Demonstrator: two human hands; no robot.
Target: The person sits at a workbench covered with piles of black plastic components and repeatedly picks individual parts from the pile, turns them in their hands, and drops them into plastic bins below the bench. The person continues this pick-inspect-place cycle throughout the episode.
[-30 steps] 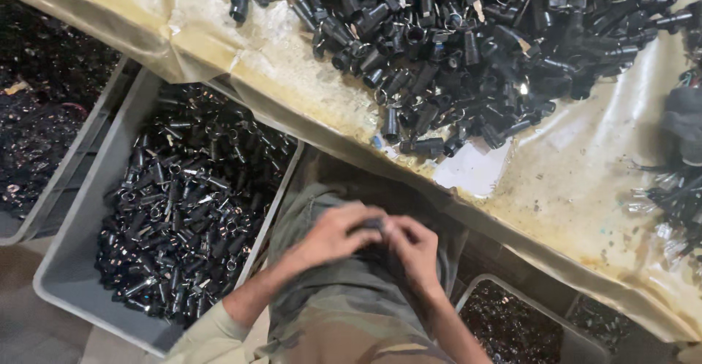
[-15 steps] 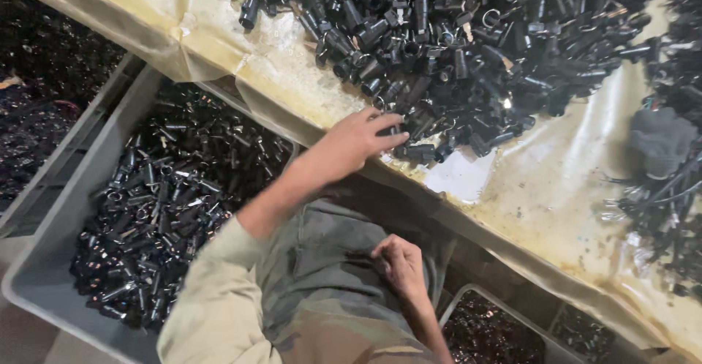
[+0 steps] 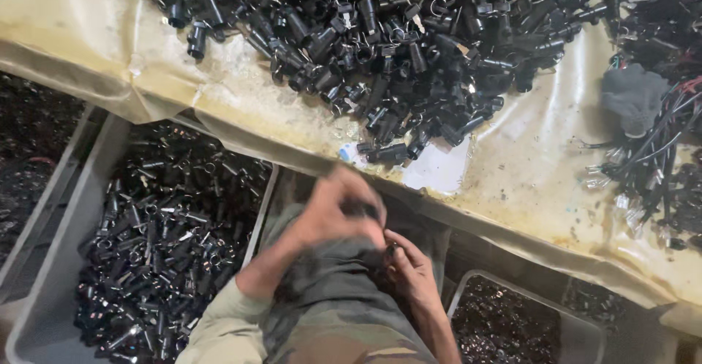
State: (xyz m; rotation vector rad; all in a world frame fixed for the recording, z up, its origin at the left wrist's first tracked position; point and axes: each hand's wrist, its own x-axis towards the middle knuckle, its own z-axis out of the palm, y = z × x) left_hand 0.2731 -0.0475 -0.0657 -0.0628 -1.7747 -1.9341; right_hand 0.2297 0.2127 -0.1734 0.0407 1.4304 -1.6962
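Note:
My left hand (image 3: 333, 214) is blurred over my lap, fingers curled around a small black tubular part (image 3: 363, 209). Just below and to the right, my right hand (image 3: 409, 265) pinches another small dark piece (image 3: 391, 248) close to the left hand. A large heap of black cylindrical parts (image 3: 395, 49) lies on the stained beige sheet (image 3: 512, 166) covering the table in front of me. Both hands are below the table's front edge, over my camouflage trousers (image 3: 344, 320).
A grey bin (image 3: 44, 291) full of black tubular parts (image 3: 161, 232) stands at my left. Another bin of dark small pieces (image 3: 512, 327) sits at lower right. A grey glove (image 3: 635, 97) and wired parts (image 3: 658, 152) lie at the table's right. Dark scrap fills the far left.
My left hand pulled back from the heap on the table down to my lap, holding a black part, and met the right hand, which stayed over my lap.

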